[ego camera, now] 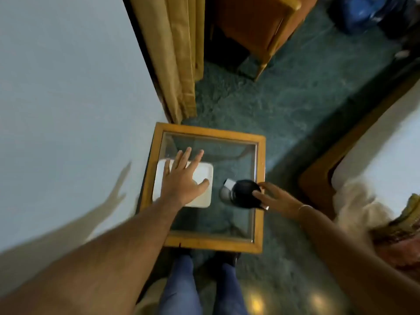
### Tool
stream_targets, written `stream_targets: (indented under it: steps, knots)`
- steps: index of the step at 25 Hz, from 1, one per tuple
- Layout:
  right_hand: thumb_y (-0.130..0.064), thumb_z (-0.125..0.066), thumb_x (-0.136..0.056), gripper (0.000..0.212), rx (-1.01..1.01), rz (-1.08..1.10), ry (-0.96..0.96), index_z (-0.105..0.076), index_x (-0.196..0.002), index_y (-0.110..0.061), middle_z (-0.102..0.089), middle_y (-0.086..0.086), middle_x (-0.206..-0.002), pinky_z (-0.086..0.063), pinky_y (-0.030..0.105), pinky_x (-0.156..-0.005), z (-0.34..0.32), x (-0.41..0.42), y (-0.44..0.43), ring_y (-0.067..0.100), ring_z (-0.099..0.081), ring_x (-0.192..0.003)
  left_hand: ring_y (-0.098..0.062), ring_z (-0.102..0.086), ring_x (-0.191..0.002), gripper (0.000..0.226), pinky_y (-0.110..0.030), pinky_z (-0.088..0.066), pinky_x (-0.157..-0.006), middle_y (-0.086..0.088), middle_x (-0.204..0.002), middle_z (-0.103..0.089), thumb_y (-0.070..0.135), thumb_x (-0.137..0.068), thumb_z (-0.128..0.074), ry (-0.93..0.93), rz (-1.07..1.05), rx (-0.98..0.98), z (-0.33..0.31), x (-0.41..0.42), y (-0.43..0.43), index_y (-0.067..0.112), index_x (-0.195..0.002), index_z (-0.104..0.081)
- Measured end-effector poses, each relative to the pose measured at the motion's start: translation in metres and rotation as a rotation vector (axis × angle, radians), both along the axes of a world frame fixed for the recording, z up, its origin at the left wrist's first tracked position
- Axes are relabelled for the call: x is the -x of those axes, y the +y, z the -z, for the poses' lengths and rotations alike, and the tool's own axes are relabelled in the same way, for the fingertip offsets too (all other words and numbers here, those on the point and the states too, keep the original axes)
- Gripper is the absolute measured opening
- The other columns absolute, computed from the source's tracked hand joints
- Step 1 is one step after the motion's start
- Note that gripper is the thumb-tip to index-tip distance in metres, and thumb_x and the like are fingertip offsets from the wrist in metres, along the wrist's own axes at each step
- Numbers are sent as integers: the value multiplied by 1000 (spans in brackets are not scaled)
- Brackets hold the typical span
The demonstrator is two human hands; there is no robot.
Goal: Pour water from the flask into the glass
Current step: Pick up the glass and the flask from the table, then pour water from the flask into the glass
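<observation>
While the left hand [184,178] hovers spread and empty over the white square tray [202,196] at nine o'clock on the glass-topped side table [260,155], the right hand [272,197] curls its fingers against the dark flask [244,193] at three o'clock, not yet clearly gripping. No glass can be made out, possibly hidden under the palm. So near the table's edge, a loose grasp could tip the flask off.

- Table [205,243]: matt wooden frame around a clear, smooth glass top.
- Tray [202,178] on the table's glass: smooth matt white.
- Flask [244,193] right of tray: glossy black top, metallic body.
- Carpet [284,105] beyond the table: rough green pile.
</observation>
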State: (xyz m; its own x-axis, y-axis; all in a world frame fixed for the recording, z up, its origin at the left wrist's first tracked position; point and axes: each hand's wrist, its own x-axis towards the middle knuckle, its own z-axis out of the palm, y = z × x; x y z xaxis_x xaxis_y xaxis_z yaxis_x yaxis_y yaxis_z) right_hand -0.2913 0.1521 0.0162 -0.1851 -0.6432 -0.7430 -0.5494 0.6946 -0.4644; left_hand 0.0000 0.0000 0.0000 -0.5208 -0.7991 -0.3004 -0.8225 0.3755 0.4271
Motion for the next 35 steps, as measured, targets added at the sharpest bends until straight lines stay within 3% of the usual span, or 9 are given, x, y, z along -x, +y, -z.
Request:
stream_targets:
  steps: [2,5,7,11,16,19,27,32,35]
  knots:
    - [-67,-60,-87,48,-5,142,-93,-65,-112,-26,-73,6,-114,-53,29,-81,42,5,16,20,-70,-102,-29,-5,-167,103,-57,-2,-131,1,-182,-6,72,-88,-61,-47,18,-104,55,-3,9,42,-170,-7]
    - [-75,-58,-84,57,40,306,-265,-78,-88,-22,-80,-4,-91,-53,26,-95,83,10,34,8,-74,-98,-29,-8,-166,113,-59,-2,-132,0,-182,-9,67,-85,-74,-50,-114,-209,121,-12,22,37,-170,-5]
    - [-84,-52,-83,72,91,290,-306,-79,-74,-18,-80,-3,-83,-51,21,-88,99,7,43,4,-73,-90,-30,-11,-166,120,-60,-5,-131,-1,-181,-14,64,-81,-81,-48,-222,-237,162,-15,30,33,-171,-7]
    - [-81,-51,-85,86,174,323,-385,-69,-74,2,-66,17,-69,-45,34,-77,115,-10,63,24,-61,-68,-35,-25,-162,120,-63,-19,-129,-5,-176,-31,53,-78,-89,-2,-344,-312,212,-16,32,28,-170,-17]
    - [-64,-54,-92,76,382,562,-492,-47,-67,7,-36,25,-65,-38,19,-64,115,-57,61,11,-43,-59,-26,-58,-132,85,-55,-49,-115,-6,-151,-60,43,-85,-86,156,-471,-343,226,-7,27,24,-155,-43]
    - [-63,-62,-89,76,454,754,-450,-45,-70,9,-31,15,-63,-24,43,-62,100,-73,37,16,-34,-57,-23,-61,-124,69,-54,-54,-111,-4,-142,-65,44,-85,-85,146,-475,-346,215,-9,25,23,-143,-53]
    - [-70,-69,-81,75,581,951,-342,-43,-56,-4,-29,15,-54,-29,56,-49,-37,-85,13,31,-25,-52,-23,-64,-114,70,-43,-61,-95,0,-124,-65,37,-72,-95,426,-564,-262,49,2,24,27,-130,-57]
    - [-53,-72,-83,81,787,992,-386,-31,-53,10,-32,20,-51,-29,47,-49,-183,-67,-21,34,-27,-48,-11,-70,-107,72,-20,-60,-85,8,-119,-71,62,-71,-89,620,-498,-158,-116,24,7,30,-129,-60]
    - [-58,-71,-84,64,939,962,-384,-46,-44,-14,-33,9,-46,-29,32,-47,-275,-49,-42,19,-31,-41,-3,-71,-97,59,-6,-52,-75,14,-104,-73,74,-68,-85,722,-474,-59,-205,37,-15,37,-109,-65]
